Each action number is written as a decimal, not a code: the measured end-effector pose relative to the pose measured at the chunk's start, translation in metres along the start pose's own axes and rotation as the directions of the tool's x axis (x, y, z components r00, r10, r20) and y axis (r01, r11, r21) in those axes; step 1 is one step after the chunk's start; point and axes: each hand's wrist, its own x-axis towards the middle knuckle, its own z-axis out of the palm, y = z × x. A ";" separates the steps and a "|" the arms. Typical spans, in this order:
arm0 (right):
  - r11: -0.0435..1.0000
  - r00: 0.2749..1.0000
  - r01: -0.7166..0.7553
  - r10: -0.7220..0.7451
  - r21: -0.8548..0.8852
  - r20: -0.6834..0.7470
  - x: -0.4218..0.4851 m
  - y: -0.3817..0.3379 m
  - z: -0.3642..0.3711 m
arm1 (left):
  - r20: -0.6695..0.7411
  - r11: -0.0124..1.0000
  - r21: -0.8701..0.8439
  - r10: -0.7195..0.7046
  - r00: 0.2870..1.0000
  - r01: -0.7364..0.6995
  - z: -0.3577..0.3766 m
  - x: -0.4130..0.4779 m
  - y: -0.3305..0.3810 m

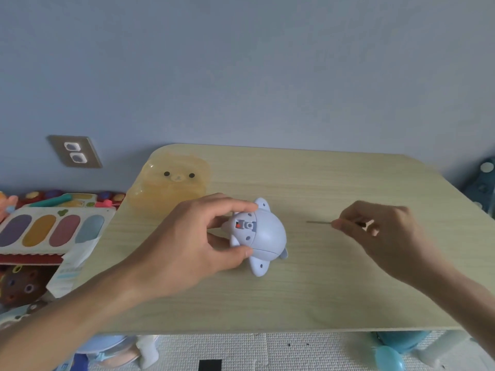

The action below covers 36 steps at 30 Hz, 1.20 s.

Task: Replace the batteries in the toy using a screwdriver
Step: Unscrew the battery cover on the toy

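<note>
A: Pale blue plastic animal-shaped toy [261,236] lying belly-up near the middle of the light wood-grain worktop [334,277]. Left hand [187,245] wrapped around its left end, thumb on the near side, fingers over the far side. Grey battery hatch with a small red mark facing up, apparently not opened yet.

B: And the thin metal-shaft screwdriver [320,222]?

A: Pinched in the right hand [385,236], well to the right of the toy, fingers closed on the handle, shaft pointing left toward the toy, tip apart from it.

B: Advice for this step?

A: Probably best to press the toy firmly down on the worktop, to stop rolling on the round shell. Then to bring the tip straight down into the screw, not slanted, and to push lightly while turning. Otherwise risk of slipping and of damaging the small screw head.

B: Any brand or writing?

A: None readable on the toy. Some print on the white packet [71,266] at the left edge, too blurred to read. Only a bear face on the translucent yellow plastic case [174,191] at the far left corner.
</note>
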 end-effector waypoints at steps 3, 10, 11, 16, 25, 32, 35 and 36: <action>1.000 1.000 -0.003 0.003 0.002 0.023 -0.006 0.012 0.011 | -0.002 1.000 -0.009 -0.002 1.000 0.002 0.001 0.000 -0.003; 1.000 0.997 -0.012 0.013 -0.005 0.082 -0.007 0.020 0.014 | 0.002 1.000 -0.014 -0.013 1.000 0.013 0.001 0.001 -0.003; 1.000 0.995 -0.022 0.021 0.007 0.096 -0.007 0.019 0.013 | 0.002 1.000 -0.015 -0.014 1.000 0.015 0.000 0.001 -0.003; 0.994 0.992 0.109 -0.107 -0.025 0.067 0.001 -0.010 0.000 | 0.011 0.999 -0.021 -0.031 0.999 0.032 -0.001 0.001 -0.002; 0.838 0.743 0.545 -0.487 0.007 0.460 0.015 -0.084 0.009 | 0.040 0.999 -0.035 -0.034 0.999 0.035 -0.003 0.002 0.007; 0.815 0.743 0.579 -0.527 0.000 0.412 0.022 -0.081 0.016 | 0.048 1.000 -0.018 -0.022 0.999 0.023 -0.005 0.003 0.005; 0.823 0.756 0.568 -0.509 -0.026 0.411 0.025 -0.080 0.019 | 0.053 1.000 -0.019 -0.018 0.998 0.019 -0.006 0.004 0.006; 0.824 0.759 0.566 -0.506 -0.032 0.408 0.026 -0.079 0.020 | 0.055 0.999 -0.026 -0.019 0.998 0.021 -0.006 0.004 0.006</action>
